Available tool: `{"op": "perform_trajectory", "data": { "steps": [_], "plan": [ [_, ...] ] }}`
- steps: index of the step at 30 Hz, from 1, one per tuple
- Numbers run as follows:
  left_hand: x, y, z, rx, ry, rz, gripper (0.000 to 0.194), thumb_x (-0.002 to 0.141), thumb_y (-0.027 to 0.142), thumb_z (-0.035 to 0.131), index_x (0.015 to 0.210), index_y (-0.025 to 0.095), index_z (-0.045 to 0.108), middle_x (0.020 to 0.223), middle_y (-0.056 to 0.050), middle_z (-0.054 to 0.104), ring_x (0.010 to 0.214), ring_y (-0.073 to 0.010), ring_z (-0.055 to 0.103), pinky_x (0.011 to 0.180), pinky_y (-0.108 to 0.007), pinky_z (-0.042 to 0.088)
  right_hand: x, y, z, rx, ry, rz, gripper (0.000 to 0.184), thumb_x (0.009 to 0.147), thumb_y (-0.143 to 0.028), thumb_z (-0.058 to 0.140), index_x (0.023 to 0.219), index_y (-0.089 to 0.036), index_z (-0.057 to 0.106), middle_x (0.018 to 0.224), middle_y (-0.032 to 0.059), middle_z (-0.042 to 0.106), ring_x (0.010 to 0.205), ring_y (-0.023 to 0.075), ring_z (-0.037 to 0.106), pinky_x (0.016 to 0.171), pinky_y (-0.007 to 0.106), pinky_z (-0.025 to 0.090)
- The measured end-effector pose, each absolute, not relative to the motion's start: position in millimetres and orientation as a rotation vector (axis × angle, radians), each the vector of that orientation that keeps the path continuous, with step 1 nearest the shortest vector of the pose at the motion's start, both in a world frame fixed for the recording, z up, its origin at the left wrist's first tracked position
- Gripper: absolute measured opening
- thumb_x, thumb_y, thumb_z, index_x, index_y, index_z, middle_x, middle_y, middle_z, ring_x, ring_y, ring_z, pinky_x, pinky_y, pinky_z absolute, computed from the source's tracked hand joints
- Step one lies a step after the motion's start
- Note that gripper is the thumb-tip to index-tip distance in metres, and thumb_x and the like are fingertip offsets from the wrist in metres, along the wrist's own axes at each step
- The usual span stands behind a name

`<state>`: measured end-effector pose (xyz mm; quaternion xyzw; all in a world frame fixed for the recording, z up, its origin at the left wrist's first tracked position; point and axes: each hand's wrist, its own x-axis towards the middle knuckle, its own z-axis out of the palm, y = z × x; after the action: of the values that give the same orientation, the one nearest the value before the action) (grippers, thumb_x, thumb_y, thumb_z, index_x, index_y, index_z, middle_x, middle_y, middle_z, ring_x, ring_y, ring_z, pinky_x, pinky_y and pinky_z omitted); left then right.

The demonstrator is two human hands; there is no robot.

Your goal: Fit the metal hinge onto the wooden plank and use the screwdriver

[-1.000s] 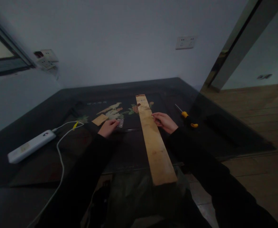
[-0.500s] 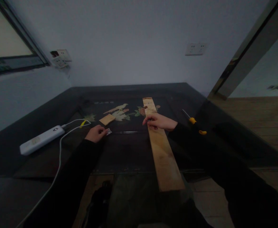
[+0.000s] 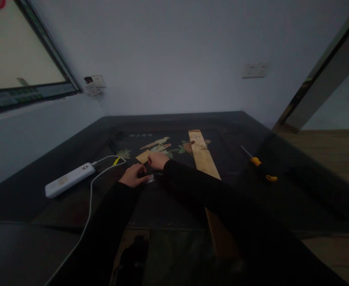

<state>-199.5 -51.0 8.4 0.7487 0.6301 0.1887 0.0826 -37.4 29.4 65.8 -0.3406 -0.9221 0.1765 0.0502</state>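
Board (image 3: 204,157) of long, flat, pale wood lies on the glossy black worktop (image 3: 164,214), its near end jutting past the front edge. Left of it, the left hand (image 3: 132,176) has its grip pinched on a small, perforated silver metal plate (image 3: 151,178); the right hand (image 3: 159,160), fingers curled, is at a thin tan square (image 3: 142,156), and I cannot tell what its grip holds. The black right sleeve (image 3: 198,186) crosses over the board, so a low withdrawal could drag it, and a bump on the overhang could swing it. Room for moving lies right of the board, toward the yellow-and-black-handled screwdriver (image 3: 257,162).
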Motion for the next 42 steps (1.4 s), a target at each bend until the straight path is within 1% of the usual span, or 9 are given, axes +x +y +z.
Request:
{"op": "perform_trajectory", "data": {
  "steps": [4, 11, 17, 23, 27, 29, 32, 37, 42],
  "plan": [
    [-202, -51, 8, 2.234, 1.89, 0.562, 0.036, 0.072, 0.053, 0.062, 0.08, 0.018, 0.057, 0.074, -0.003, 0.055, 0.072, -0.0192, 0.051, 0.064, -0.029, 0.039, -54, 25, 61, -0.987, -2.825, 0.526, 0.025, 0.08, -0.012, 0.053, 0.1, -0.012, 0.068, 0.109, 0.0154, 0.068, 0.101, 0.0238, 0.062, 0.081, 0.031, 0.045],
    [-210, -49, 1, 2.268, 1.921, 0.608, 0.027, 0.083, 0.043, 0.049, 0.083, 0.017, 0.057, 0.077, -0.006, 0.057, 0.074, -0.0206, 0.053, 0.068, -0.032, 0.04, -57, 30, 53, -0.793, -2.864, 0.548, 0.026, 0.079, -0.012, 0.055, 0.102, -0.01, 0.066, 0.109, 0.0153, 0.067, 0.1, 0.0254, 0.06, 0.08, 0.033, 0.044],
    [-214, -44, -5, 2.295, 1.966, 0.665, 0.019, 0.079, 0.034, 0.055, 0.088, 0.017, 0.056, 0.082, -0.006, 0.058, 0.078, -0.0214, 0.055, 0.07, -0.032, 0.043, -49, 32, 54, -0.709, -2.885, 0.531, 0.027, 0.078, -0.013, 0.055, 0.102, -0.015, 0.067, 0.115, 0.0135, 0.065, 0.107, 0.0247, 0.059, 0.085, 0.031, 0.044],
    [-210, -44, -3, 2.28, 1.952, 0.768, 0.023, 0.079, 0.036, 0.058, 0.091, 0.017, 0.056, 0.089, -0.007, 0.057, 0.084, -0.0224, 0.056, 0.075, -0.034, 0.046, -32, 38, 69, -0.656, -2.884, 0.537, 0.03, 0.079, -0.018, 0.058, 0.108, -0.013, 0.066, 0.113, 0.0118, 0.066, 0.103, 0.0225, 0.06, 0.084, 0.029, 0.044],
    [-207, -45, 1, 2.307, 1.916, 0.887, 0.023, 0.079, 0.034, 0.059, 0.095, 0.017, 0.057, 0.096, -0.008, 0.057, 0.094, -0.0237, 0.057, 0.086, -0.037, 0.046, 8, 43, 88, -0.679, -2.831, 0.554, 0.034, 0.079, -0.013, 0.057, 0.112, -0.012, 0.064, 0.111, 0.0114, 0.065, 0.099, 0.0186, 0.06, 0.084, 0.027, 0.043],
    [-206, -45, 2, 2.302, 1.907, 0.912, 0.025, 0.08, 0.033, 0.058, 0.099, 0.017, 0.058, 0.101, -0.009, 0.058, 0.098, -0.0241, 0.057, 0.089, -0.038, 0.046, 40, 41, 96, -0.716, -2.76, 0.583, 0.029, 0.08, -0.016, 0.059, 0.108, -0.012, 0.065, 0.108, 0.0112, 0.065, 0.094, 0.0172, 0.06, 0.083, 0.028, 0.044],
    [-206, -45, 1, 2.291, 1.888, 0.919, 0.026, 0.081, 0.032, 0.057, 0.102, 0.017, 0.06, 0.105, -0.01, 0.06, 0.102, -0.0247, 0.057, 0.094, -0.041, 0.045, 99, 28, 97, -0.785, -2.648, 0.607, 0.026, 0.082, -0.02, 0.059, 0.107, -0.015, 0.065, 0.108, 0.0103, 0.063, 0.097, 0.0185, 0.058, 0.087, 0.032, 0.045],
    [-199, -41, -2, 2.33, 1.757, 0.873, 0.03, 0.083, 0.033, 0.054, 0.107, 0.019, 0.065, 0.117, -0.011, 0.062, 0.113, -0.0248, 0.056, 0.102, -0.042, 0.042, 193, -16, 65, -1.068, -2.452, 0.526, 0.039, 0.087, -0.033, 0.051, 0.123, -0.017, 0.057, 0.123, 0.0135, 0.057, 0.116, 0.0235, 0.053, 0.102, 0.04, 0.04],
    [-192, -37, -4, 2.313, 1.712, 0.819, 0.028, 0.084, 0.034, 0.051, 0.101, 0.021, 0.07, 0.117, -0.009, 0.065, 0.111, -0.0231, 0.059, 0.101, -0.042, 0.044, 233, -56, 23, -1.401, -2.403, 0.495, 0.065, 0.087, -0.054, 0.047, 0.142, -0.02, 0.042, 0.147, 0.0172, 0.039, 0.135, 0.0292, 0.039, 0.109, 0.045, 0.035]
  ]
}}
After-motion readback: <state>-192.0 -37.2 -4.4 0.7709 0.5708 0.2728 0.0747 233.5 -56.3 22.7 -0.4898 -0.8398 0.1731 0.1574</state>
